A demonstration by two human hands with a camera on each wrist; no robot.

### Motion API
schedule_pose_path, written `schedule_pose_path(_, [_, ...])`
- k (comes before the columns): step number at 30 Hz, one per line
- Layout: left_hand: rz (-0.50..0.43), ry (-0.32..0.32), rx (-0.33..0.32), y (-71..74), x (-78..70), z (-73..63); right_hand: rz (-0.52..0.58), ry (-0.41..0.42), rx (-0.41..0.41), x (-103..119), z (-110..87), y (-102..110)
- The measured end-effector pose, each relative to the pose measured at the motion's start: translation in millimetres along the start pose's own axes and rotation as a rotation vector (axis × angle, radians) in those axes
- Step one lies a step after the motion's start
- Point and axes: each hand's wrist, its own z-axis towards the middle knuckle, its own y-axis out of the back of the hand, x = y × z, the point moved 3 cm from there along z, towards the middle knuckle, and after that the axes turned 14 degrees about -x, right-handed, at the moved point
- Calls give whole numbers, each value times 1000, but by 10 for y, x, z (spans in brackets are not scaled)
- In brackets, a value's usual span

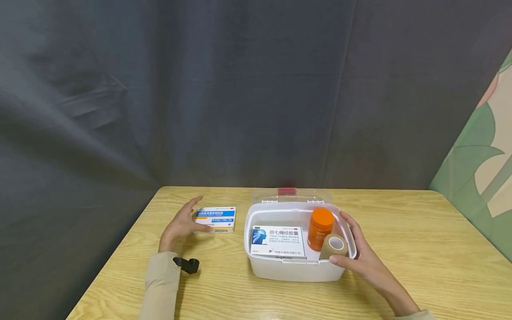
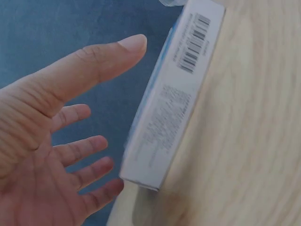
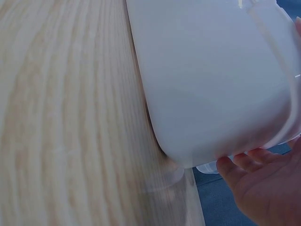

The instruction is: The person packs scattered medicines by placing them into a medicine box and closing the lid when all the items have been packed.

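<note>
My left hand (image 1: 182, 226) is spread around the left end of a flat medicine box (image 1: 216, 218), white with blue and orange print. In the left wrist view a gap shows between the thumb and the box's barcoded side; whether a fingertip touches it I cannot tell. My right hand (image 1: 362, 253) holds the right end of a white plastic storage box (image 1: 296, 271), thumb by the front rim and fingers along the outer side. Inside it are a white medicine box (image 1: 280, 242) with a blue head picture, an orange bottle (image 1: 320, 231) and a tan tape roll (image 1: 333, 250).
The storage box's clear lid (image 1: 260, 194) with a red latch (image 1: 287, 191) hangs open at the back. All stands on a wooden table (image 1: 224, 289). A dark curtain (image 1: 248, 98) hangs behind, and a leaf-patterned panel (image 1: 480, 178) is at the right.
</note>
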Motion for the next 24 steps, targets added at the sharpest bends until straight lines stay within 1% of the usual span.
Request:
schedule_pose_path(5, [-23,28,28,-54,113,11,-7,-9,0,-2,-15,7])
schedule_pose_path(10, [-53,41,38,-77,175,54,-4,1,1,-1,-10,12])
schedule_pose_path(15, [-93,46,51,-98,201,62,7,-1,3,-7,-4,2])
schedule_pose_path(19, [-117,41,77,-118,209,48,2,-5,2,-3,3,-1])
schedule_pose_path(22, [-118,35,90,-124,200,51,-2,0,3,-2,5,2])
schedule_pose_path(24, [-123,34,85,-127,192,56,-2,6,4,-1,6,7])
